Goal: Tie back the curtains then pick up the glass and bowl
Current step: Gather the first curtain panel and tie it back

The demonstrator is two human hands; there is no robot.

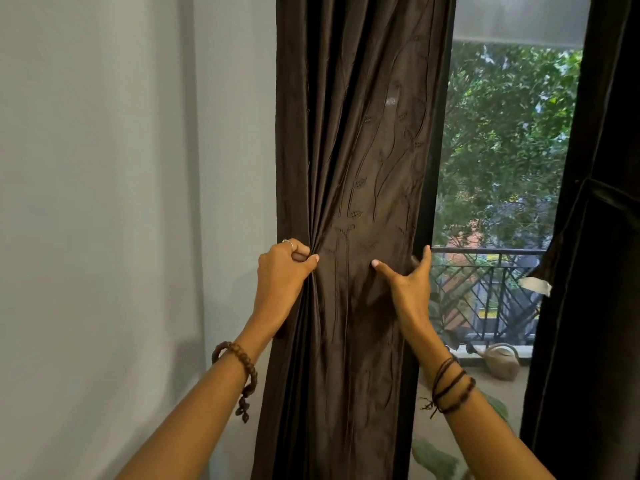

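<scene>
A dark brown embroidered curtain (360, 161) hangs left of the window, bunched into folds. My left hand (282, 271) pinches its left edge at mid height, thumb and fingers closed on gathered folds. My right hand (407, 284) wraps around the curtain's right edge, thumb on the front, fingers behind the fabric. A second dark curtain (595, 237) hangs at the far right, cinched at about mid height, with a white tag (535, 285) at its edge. No glass or bowl is in view.
A plain pale wall (121, 202) fills the left. Between the curtains the window (502, 150) shows trees, a black balcony railing (485, 289) and a watering can (502, 363) on the balcony floor. Green leaves (436, 459) show low near the glass.
</scene>
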